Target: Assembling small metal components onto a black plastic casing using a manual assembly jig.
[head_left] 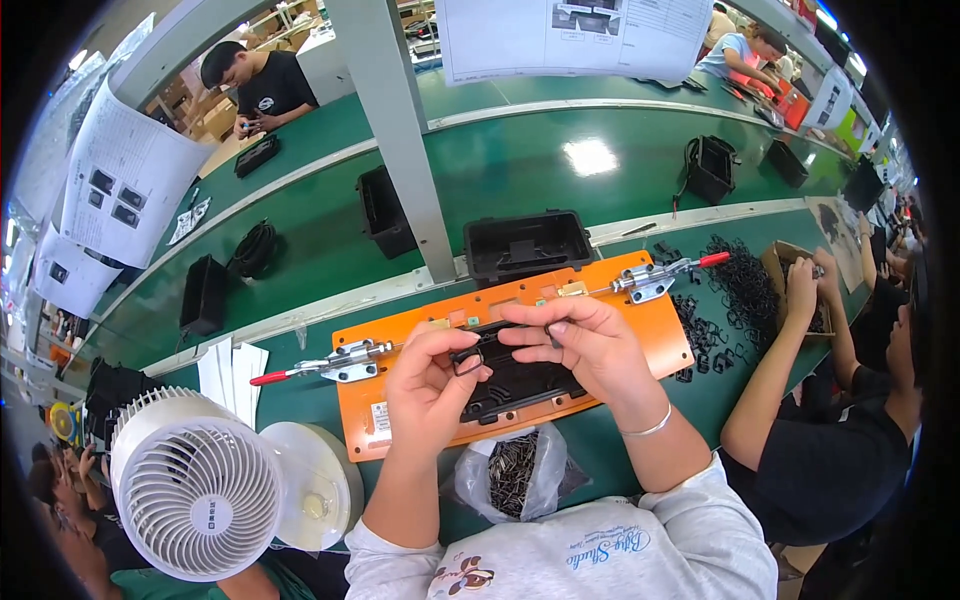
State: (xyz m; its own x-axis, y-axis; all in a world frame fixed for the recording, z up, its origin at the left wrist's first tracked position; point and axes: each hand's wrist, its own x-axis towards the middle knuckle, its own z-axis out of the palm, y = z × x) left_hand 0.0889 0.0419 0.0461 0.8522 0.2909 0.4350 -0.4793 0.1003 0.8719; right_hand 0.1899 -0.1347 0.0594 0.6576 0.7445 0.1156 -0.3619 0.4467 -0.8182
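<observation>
My left hand [425, 390] pinches a small black square clip [467, 361] between thumb and fingertips. To its right, my right hand [605, 360] has its fingers bent together, with a small dark piece [556, 331] at the thumb tip that I cannot make out clearly. Both hands hover over a black plastic panel [530, 392] seated in an orange fixture plate [365, 420]; they hide part of the panel. A toggle clamp with a red handle sits at each end, the left clamp [352, 360] and the right clamp [648, 284].
Below the fixture stands a plastic bag [550, 462] of small metal pins. Loose black clips [735, 290] are heaped at right, beside a co-worker's arms and a cardboard box [785, 258]. A white fan [205, 490] stands at left. Behind the fixture is a black box [525, 245].
</observation>
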